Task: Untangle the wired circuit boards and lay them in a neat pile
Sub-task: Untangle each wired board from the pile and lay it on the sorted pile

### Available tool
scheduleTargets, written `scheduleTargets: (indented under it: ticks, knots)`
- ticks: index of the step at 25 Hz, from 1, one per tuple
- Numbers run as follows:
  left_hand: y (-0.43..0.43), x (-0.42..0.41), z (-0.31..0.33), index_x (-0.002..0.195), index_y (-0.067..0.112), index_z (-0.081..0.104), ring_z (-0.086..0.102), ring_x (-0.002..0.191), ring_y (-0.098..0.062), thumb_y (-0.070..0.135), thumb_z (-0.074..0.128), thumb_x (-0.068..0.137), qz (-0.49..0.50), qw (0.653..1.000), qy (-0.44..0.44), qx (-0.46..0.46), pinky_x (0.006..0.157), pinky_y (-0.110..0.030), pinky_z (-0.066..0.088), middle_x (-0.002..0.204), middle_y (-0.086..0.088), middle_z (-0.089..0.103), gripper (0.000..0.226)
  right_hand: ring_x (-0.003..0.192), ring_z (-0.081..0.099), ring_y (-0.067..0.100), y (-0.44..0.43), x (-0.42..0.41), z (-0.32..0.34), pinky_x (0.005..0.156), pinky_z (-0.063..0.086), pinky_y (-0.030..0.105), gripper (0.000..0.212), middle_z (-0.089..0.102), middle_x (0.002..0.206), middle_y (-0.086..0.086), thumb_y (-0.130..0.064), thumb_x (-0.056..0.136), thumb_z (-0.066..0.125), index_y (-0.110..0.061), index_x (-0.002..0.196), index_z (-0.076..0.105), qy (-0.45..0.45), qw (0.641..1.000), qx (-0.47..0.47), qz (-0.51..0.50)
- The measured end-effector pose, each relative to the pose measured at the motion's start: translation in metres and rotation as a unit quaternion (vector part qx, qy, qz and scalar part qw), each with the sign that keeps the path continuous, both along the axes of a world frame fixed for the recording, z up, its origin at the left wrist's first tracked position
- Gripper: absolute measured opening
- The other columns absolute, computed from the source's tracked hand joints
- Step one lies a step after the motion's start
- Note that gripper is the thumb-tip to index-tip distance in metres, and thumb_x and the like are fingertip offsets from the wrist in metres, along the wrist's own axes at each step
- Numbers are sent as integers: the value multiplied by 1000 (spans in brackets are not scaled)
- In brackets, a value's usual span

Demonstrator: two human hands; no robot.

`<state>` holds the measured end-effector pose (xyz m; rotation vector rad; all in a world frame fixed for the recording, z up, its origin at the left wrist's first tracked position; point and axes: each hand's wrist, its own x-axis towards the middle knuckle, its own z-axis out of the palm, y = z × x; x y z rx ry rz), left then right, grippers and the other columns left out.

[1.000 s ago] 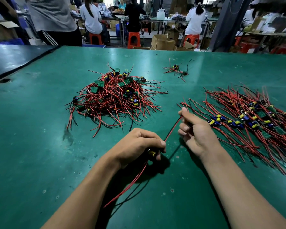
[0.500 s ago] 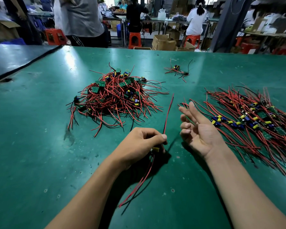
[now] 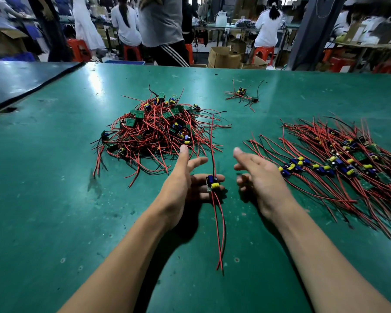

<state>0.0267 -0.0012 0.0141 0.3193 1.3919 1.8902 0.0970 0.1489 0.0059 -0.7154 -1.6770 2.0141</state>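
through the head camera i look down on a wide green desk (image 3: pixel 54 199), with two bare forearms reaching in from the near edge.

the left hand (image 3: pixel 181 184) is near the middle of the desk, turned thumb-up. its fingers (image 3: pixel 199 161) are straight and spread wide, pointing right. a single small circuit board (image 3: pixel 212 183), with a blue part and a yellow part on it, lies across the tips of the lower fingers, and nothing is curled round it. a red wire and a dark wire run from the board towards the far side. two red wires (image 3: pixel 219 233) trail from it towards me and lie on the desk between the forearms.

the right hand (image 3: pixel 262 177) faces the left hand across a small gap, palm turned left. its fingers (image 3: pixel 242 154) are loose and slightly bent, and they hold nothing. it does not touch the board.

beyond the left hand, towards the far left, sits the tangled heap (image 3: pixel 158 129), a mound of red and black wires with green boards poking out at all angles.

just beside the right hand, spreading to the right edge, lies the neat pile (image 3: pixel 348 163). its boards are lined up in a band and their red wires fan out roughly side by side.

a small cluster (image 3: pixel 242 93) of a few wired boards sits alone far back on the desk, well apart from both piles.

past the far edge are people (image 3: pixel 160 21) standing or seated, orange stools (image 3: pixel 264 53) and cardboard boxes (image 3: pixel 221 56).
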Motion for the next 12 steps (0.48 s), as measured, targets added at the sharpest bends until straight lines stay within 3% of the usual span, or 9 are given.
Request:
scheduleTargets:
  ticks: [2,6,8,10,12]
  knots:
    - [2,-3,-3,139,21,44,70,98,-34,72,21,91,21,999,-1,27,88,-45,57,110,-21,71,73,53,50,7,-12,0,-2,42,38,19,25,63,77,-6,-42,80,80,-22,92,72,-12,995,94,42]
    - [3,-5,-7,147,30,37,72,95,-18,74,23,87,35,998,27,35,79,-25,57,118,-11,69,75,54,50,1,-29,-2,-10,56,43,10,35,67,86,-4,-23,76,84,-23,108,71,-54,928,359,82]
    - [4,-4,-9,146,30,38,69,103,-12,72,28,86,31,998,39,32,85,-21,54,126,-8,64,74,59,53,5,-29,-3,-10,63,47,13,31,71,88,-1,-16,78,80,-23,107,72,-43,918,390,57]
    - [4,-2,-13,135,24,53,66,106,-10,62,39,93,69,986,151,-23,94,-25,51,124,-6,65,58,66,59,10,-21,-2,-9,73,52,22,30,72,92,1,-16,79,79,-21,108,74,-51,922,383,21]
    - [2,-3,-17,115,19,65,65,90,-3,39,55,97,160,912,353,-137,84,-20,50,104,4,70,29,78,63,17,-8,0,-8,81,50,25,32,71,99,3,-19,80,77,-22,112,74,-93,910,404,-23]
